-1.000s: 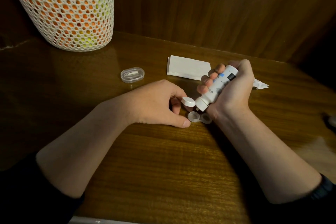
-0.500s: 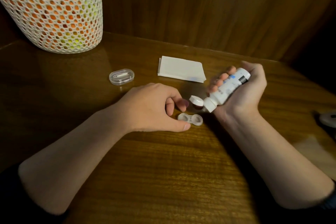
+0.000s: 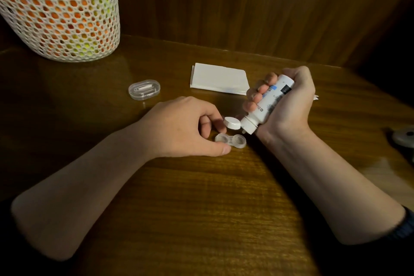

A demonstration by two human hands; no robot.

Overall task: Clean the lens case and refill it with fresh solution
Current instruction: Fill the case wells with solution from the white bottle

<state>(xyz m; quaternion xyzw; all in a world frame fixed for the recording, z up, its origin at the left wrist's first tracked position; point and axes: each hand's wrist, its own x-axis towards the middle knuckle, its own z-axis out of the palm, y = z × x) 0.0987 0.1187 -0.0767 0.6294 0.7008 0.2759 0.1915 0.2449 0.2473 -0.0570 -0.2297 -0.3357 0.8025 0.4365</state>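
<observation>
While the white mesh basket [image 3: 60, 13] stands at the far left of the worktop [image 3: 201, 208], a small clear box [image 3: 144, 89] lies nearer you. Your left hand [image 3: 186, 126] rests on the wood, its grip pinching the left end of the open lens case [image 3: 230, 140]. Behind lies a folded white tissue [image 3: 218, 79]. Your right hand [image 3: 289, 101] grips the solution bottle [image 3: 267, 104], tilted nozzle-down just above the case, its flip cap [image 3: 232, 122] hanging open.

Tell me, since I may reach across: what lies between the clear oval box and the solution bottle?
The folded white tissue, in the head view.
</observation>
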